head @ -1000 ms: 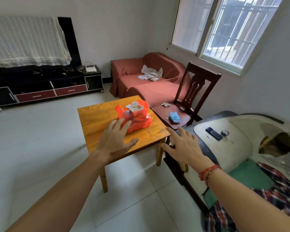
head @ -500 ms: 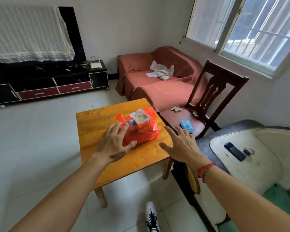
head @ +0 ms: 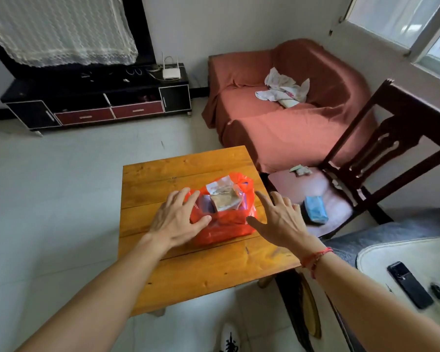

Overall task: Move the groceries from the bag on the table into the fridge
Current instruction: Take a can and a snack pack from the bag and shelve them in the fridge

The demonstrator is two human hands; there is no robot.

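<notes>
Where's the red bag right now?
Head view, centre: the red bag sits on the wooden table, between the left hand and right hand, left of the chair.

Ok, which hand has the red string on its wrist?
The right hand, on the side of the red bag nearest the wooden chair. The left hand, at the bag's other side, has a bare wrist.

Single wide-angle view from our head, facing forward and steeply down. The small square table of orange-brown wood (head: 188,270) sits close below us, mid-frame. Our bare forearms enter from the bottom corners, with the left hand (head: 174,219) and right hand (head: 280,219) near centre. Farther off are the low black cabinet with red drawers (head: 99,102), upper left, and the sofa under a rust-red cover (head: 277,130), upper right. Straight lines bow toward the edges. A white shoe (head: 229,339) shows at the bottom edge.
</notes>
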